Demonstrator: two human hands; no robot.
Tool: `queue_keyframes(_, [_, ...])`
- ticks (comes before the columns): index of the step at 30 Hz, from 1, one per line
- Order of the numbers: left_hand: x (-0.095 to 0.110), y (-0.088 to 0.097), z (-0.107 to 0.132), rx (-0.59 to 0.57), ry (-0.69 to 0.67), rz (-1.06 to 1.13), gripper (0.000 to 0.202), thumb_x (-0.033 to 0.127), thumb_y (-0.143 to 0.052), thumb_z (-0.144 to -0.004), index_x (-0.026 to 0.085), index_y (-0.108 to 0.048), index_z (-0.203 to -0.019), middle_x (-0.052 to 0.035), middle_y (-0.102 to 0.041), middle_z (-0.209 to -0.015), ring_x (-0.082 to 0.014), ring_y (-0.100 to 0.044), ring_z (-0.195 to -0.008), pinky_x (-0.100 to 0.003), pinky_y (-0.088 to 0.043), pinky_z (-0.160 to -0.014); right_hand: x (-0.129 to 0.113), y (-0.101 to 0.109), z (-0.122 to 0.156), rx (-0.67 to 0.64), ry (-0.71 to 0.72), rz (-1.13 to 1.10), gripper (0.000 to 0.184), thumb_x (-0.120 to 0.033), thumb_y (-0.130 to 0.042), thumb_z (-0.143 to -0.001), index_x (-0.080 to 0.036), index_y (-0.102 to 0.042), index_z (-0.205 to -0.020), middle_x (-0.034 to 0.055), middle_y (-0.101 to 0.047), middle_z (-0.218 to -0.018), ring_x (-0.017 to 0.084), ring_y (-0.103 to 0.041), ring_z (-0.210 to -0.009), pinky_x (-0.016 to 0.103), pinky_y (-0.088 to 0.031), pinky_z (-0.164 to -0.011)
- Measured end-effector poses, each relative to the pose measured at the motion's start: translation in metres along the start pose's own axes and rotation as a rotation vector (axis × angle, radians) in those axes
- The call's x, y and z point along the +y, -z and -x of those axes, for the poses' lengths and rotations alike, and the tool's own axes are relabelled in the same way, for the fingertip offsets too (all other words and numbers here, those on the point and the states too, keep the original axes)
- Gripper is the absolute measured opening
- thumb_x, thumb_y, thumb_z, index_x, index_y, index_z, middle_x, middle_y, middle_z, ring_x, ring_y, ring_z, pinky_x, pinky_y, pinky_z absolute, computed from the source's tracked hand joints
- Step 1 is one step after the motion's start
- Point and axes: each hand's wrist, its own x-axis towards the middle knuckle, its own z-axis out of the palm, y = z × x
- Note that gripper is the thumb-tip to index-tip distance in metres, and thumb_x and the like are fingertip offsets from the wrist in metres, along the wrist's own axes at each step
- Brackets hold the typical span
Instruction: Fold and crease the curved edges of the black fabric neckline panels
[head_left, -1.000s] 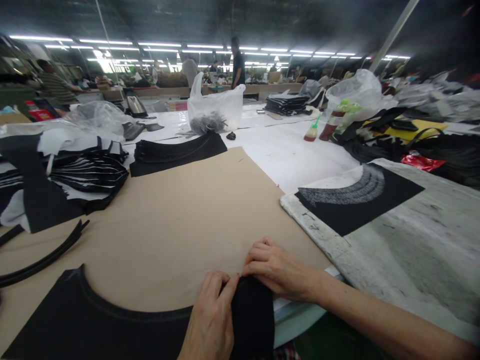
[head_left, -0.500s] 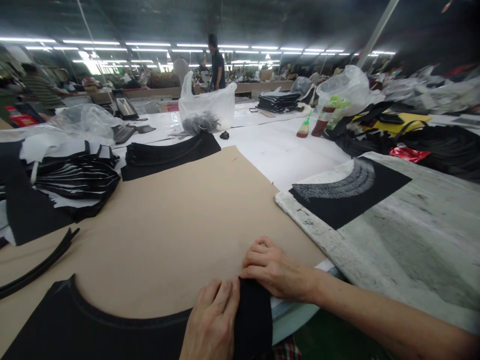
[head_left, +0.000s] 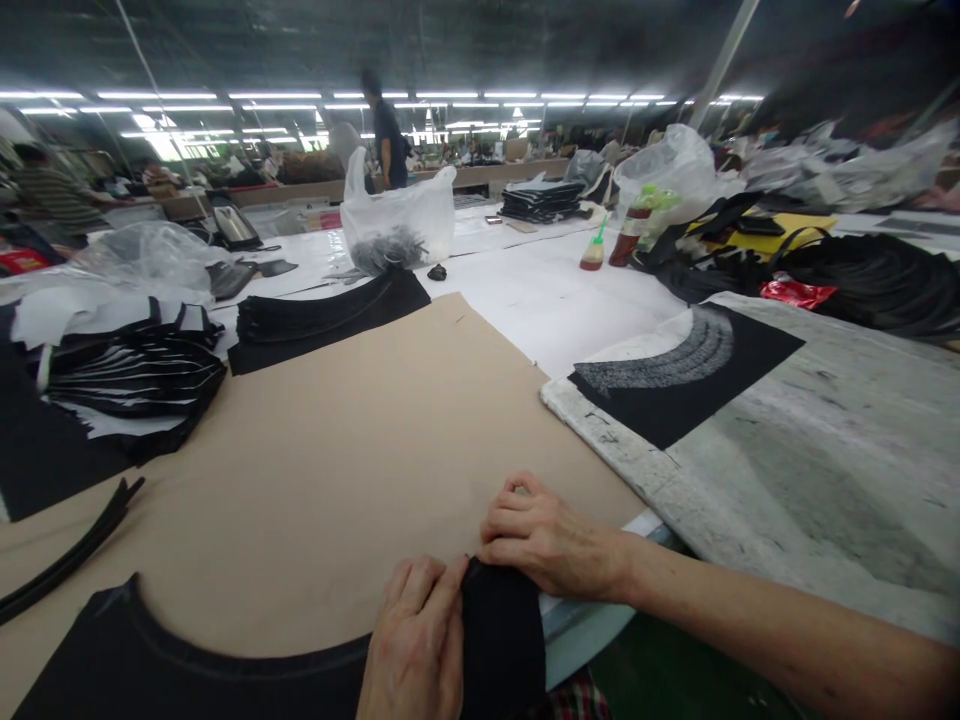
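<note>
A black fabric piece (head_left: 247, 685) with a curved, folded edge lies along the front of the tan board (head_left: 337, 450). My left hand (head_left: 416, 630) presses on its curved edge, fingers together and pointing away from me. Just to the right, my right hand (head_left: 540, 535) has its fingers curled onto the far corner of the same piece, pinching the edge. The fingertips of both hands nearly meet there. The fabric's right end hangs near the table's front edge, and the part beneath my left hand is hidden.
On the right, a grey stained board (head_left: 810, 480) carries a black piece (head_left: 697, 390) with whitish curved streaks. Black strips (head_left: 71, 560) and stacked black pieces (head_left: 142, 370) lie left. Behind stand a plastic bag (head_left: 397, 220) and a small green-tipped bottle (head_left: 592, 250). A person (head_left: 388, 140) stands far back.
The view has shifted slightly, so the scene sits a little further left. My left hand has slid slightly left along the edge, while my right hand stays at the corner.
</note>
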Motion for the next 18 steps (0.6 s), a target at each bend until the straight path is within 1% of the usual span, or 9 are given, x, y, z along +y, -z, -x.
queue_keyframes(3, [0.0,0.001,-0.002,-0.026,-0.005,-0.005,0.038,0.006,-0.044,-0.088,0.015,-0.053,-0.124,-0.0042,-0.057,-0.085,-0.0157,-0.056,-0.081,-0.026,-0.053,-0.072,0.001,-0.001,0.0,0.003,0.006,0.012,0.022,-0.01,-0.042,-0.093,-0.019,-0.062,-0.095,0.0019,-0.064,-0.089,0.014,-0.05,-0.082,0.037,-0.03,-0.089])
queue_keyframes(4, [-0.001,0.001,-0.001,-0.039,-0.023,-0.036,0.039,0.006,-0.044,-0.088,0.014,-0.053,-0.125,-0.0046,-0.058,-0.086,-0.0161,-0.056,-0.081,-0.027,-0.052,-0.072,0.001,-0.001,0.0,0.003,0.01,0.017,0.022,-0.01,-0.042,-0.093,-0.019,-0.062,-0.094,0.0015,-0.064,-0.089,0.014,-0.05,-0.082,0.037,-0.03,-0.09])
queue_keyframes(6, [-0.001,0.0,0.001,-0.052,-0.102,-0.14,0.041,0.007,-0.045,-0.087,0.012,-0.052,-0.126,-0.0066,-0.06,-0.089,-0.0181,-0.056,-0.083,-0.029,-0.052,-0.073,0.0,0.0,0.0,-0.001,0.02,0.025,0.021,-0.011,-0.043,-0.094,-0.019,-0.062,-0.092,0.0008,-0.064,-0.09,0.013,-0.051,-0.083,0.037,-0.029,-0.091])
queue_keyframes(8, [-0.001,-0.001,0.003,-0.027,-0.2,-0.272,0.043,0.007,-0.044,-0.085,0.009,-0.052,-0.127,-0.0082,-0.062,-0.094,-0.0203,-0.056,-0.087,-0.032,-0.051,-0.075,-0.001,0.001,-0.001,-0.009,0.028,0.044,0.021,-0.011,-0.043,-0.094,-0.019,-0.062,-0.09,0.0005,-0.064,-0.089,0.013,-0.05,-0.083,0.038,-0.029,-0.091])
queue_keyframes(10, [0.002,-0.002,0.005,0.02,-0.244,-0.377,0.043,0.005,-0.042,-0.083,0.01,-0.053,-0.125,-0.0077,-0.064,-0.096,-0.0214,-0.056,-0.091,-0.034,-0.048,-0.08,-0.002,0.003,-0.002,-0.023,0.036,0.072,0.022,-0.011,-0.042,-0.095,-0.019,-0.062,-0.09,0.0008,-0.063,-0.088,0.014,-0.05,-0.083,0.039,-0.029,-0.092])
queue_keyframes(13, [0.005,-0.001,0.006,0.05,-0.224,-0.434,0.045,0.002,-0.04,-0.081,0.012,-0.055,-0.122,-0.0057,-0.065,-0.096,-0.0208,-0.056,-0.094,-0.036,-0.043,-0.087,-0.004,0.006,-0.001,-0.045,0.028,0.096,0.023,-0.011,-0.04,-0.095,-0.019,-0.061,-0.095,0.0021,-0.063,-0.087,0.015,-0.05,-0.084,0.039,-0.029,-0.092])
queue_keyframes(16, [0.003,0.002,0.006,0.064,-0.215,-0.386,0.047,0.004,-0.04,-0.08,0.011,-0.055,-0.124,-0.0057,-0.065,-0.097,-0.0203,-0.056,-0.093,-0.034,-0.041,-0.086,-0.005,0.01,0.002,-0.055,-0.072,0.056,0.024,-0.011,-0.04,-0.093,-0.018,-0.058,-0.108,0.0042,-0.063,-0.09,0.017,-0.05,-0.085,0.038,-0.03,-0.091])
queue_keyframes(18, [0.001,0.004,0.005,0.077,-0.194,-0.345,0.046,0.005,-0.04,-0.081,0.011,-0.054,-0.124,-0.0064,-0.065,-0.1,-0.0198,-0.056,-0.094,-0.032,-0.041,-0.084,-0.006,0.013,0.003,-0.071,-0.141,0.013,0.025,-0.013,-0.044,-0.091,-0.017,-0.056,-0.112,0.0056,-0.062,-0.094,0.018,-0.05,-0.088,0.037,-0.03,-0.09])
